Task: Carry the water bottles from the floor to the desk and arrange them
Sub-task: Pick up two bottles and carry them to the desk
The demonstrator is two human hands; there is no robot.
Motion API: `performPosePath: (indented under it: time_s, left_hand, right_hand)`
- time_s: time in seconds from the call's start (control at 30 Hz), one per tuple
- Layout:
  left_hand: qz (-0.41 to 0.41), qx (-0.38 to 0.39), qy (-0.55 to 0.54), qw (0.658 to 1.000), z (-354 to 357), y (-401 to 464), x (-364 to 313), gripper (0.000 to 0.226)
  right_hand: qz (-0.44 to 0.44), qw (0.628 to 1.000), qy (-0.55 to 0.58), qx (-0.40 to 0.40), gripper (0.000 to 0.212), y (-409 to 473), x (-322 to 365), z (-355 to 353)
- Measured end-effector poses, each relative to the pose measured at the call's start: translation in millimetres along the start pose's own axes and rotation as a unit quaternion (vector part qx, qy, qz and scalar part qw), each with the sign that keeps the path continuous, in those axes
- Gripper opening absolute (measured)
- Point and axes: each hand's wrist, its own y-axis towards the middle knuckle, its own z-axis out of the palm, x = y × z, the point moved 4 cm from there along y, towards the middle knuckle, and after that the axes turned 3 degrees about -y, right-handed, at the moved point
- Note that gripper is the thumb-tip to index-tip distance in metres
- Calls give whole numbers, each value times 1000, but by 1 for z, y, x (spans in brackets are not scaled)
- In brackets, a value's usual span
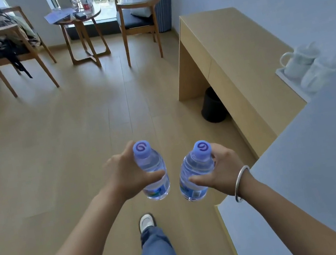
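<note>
Two clear water bottles, one in each hand, are held upright at waist height above the wood floor (56, 133), lilac caps up and long axes near vertical. The left hand (126, 177) wraps its bottle (152, 170) at mid-body; the right hand (223, 167), a silver bangle (241, 184) on its wrist, clasps the other (195, 172) likewise. Each cap carries a purple swirl; the blue label text is too small to read. The light-wood surface (238, 47) lies ahead and to the right, nearer the right hand, a white kettle (297, 61) at its near end, a black bin (212, 106) beneath
</note>
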Motion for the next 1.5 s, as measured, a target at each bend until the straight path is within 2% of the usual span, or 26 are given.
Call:
performPosePath:
  time_s: [0.23, 0.5, 0.77, 1.07, 1.37, 1.5]
  left_hand:
    - [37, 69, 40, 996, 1, 162, 26, 52]
    - [115, 119, 81, 983, -22, 326, 45, 55]
    - [158, 150, 68, 974, -3, 438, 34, 53]
    - [171, 192, -5, 966, 66, 562, -30, 41]
    - [226, 235, -26, 945, 143, 702, -144, 39]
    - [244, 253, -55, 935, 173, 742, -188, 46]
  right_hand:
    - [87, 995, 7, -49, 36, 133, -18, 8]
    - [160, 981, 17, -106, 33, 264, -10, 12]
    - [218, 964, 45, -144, 31, 348, -28, -4]
    - [302, 927, 89, -203, 33, 444, -109, -52]
    - [319, 891, 116, -301, 41, 540, -198, -139]
    - [337, 870, 106, -343, 42, 565, -228, -169]
